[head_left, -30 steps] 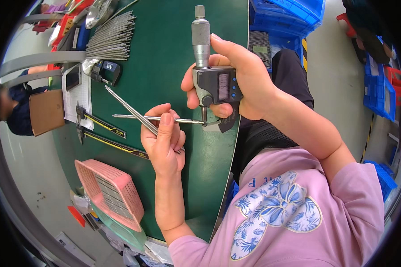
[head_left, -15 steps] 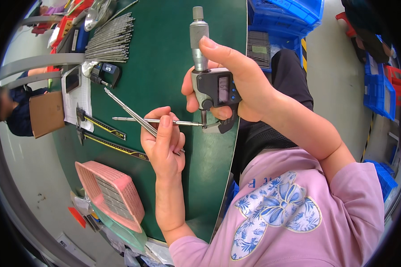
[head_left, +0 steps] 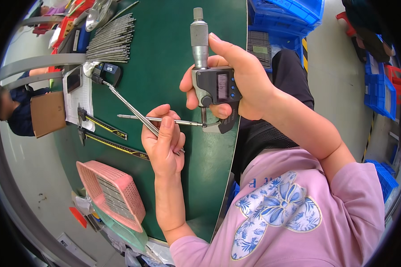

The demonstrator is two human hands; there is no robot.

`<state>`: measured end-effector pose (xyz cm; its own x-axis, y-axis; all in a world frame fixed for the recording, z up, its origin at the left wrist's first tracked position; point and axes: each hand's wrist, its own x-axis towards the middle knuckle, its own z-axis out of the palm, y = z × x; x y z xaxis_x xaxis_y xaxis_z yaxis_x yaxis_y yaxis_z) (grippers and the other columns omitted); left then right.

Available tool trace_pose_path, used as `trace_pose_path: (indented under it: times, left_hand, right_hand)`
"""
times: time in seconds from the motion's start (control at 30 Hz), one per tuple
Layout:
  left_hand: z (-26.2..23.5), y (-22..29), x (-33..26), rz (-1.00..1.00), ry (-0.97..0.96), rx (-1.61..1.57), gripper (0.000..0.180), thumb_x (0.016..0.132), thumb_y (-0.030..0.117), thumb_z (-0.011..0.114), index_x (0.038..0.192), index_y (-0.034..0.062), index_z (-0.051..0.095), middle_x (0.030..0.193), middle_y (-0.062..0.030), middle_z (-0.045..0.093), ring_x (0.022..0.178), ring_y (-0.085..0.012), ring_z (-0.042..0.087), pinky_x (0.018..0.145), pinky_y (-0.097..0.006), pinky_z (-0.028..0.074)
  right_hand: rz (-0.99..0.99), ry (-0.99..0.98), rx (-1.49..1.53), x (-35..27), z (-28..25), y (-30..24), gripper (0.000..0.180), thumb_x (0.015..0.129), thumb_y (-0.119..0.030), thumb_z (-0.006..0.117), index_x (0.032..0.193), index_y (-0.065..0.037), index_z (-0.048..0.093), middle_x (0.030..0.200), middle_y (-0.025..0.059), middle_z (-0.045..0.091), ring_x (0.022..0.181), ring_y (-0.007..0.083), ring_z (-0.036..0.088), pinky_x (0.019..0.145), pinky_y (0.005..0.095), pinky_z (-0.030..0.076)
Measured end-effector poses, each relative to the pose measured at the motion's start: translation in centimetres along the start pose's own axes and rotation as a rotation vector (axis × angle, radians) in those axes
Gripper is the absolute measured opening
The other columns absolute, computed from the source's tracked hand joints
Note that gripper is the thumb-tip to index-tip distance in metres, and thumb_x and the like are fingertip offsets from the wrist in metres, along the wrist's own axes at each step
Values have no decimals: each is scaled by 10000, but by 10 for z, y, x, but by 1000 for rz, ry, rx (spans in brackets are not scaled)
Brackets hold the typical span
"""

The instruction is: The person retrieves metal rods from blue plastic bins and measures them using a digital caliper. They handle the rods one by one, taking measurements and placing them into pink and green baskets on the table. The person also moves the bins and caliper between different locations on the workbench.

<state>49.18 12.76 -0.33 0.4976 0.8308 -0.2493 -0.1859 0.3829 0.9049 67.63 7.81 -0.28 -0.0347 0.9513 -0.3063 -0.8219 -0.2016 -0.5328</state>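
My right hand [head_left: 249, 84] is wrapped round a digital micrometer [head_left: 213, 82], held upright with its thimble at the top and its small screen facing me. The thumb lies beside the thimble. In my left hand [head_left: 164, 153], closed fingers pinch a slim metal rod [head_left: 182, 122] that lies nearly level. Its right end sits at the micrometer's measuring gap; whether both jaws touch it I cannot tell. A few more metal rods [head_left: 130, 107] run slantwise through the same hand, partly hidden by the fingers.
Many metal rods [head_left: 113, 40] lie in a row on the green table [head_left: 165, 40]. Nearby are another micrometer [head_left: 108, 73], two calipers [head_left: 104, 127], a paper sheet [head_left: 82, 98] and a pink basket [head_left: 129, 196]. Blue crates [head_left: 285, 18] stand right of the table. Another person [head_left: 20, 107] is at far left.
The level rod has shifted slightly to the right and tilted a little. The slanting rods have swung upward. My right thumb has moved away from the thimble, and the micrometer's screen reads differently.
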Motion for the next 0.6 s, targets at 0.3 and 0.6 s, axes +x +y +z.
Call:
trace_pose_path:
  times: [0.3, 0.6]
  left_hand:
    - [-8, -4, 3, 9, -28, -97, 207, 827, 28, 542, 1032, 20, 521, 855, -79, 575, 446, -15, 340, 342, -155, 228]
    - [-11, 3, -1, -42, -41, -68, 182, 823, 62, 570, 997, 36, 522, 824, -60, 583, 448, -11, 342, 361, -162, 222]
  right_hand:
    - [83, 17, 64, 5, 5, -5, 650, 826, -569, 330, 862, 42, 550, 666, 184, 577, 330, 134, 403, 322, 206, 334]
    - [39, 4, 110, 5, 13, 2, 539, 817, -490, 357, 830, 20, 530, 656, 165, 557, 334, 160, 409, 334, 251, 350]
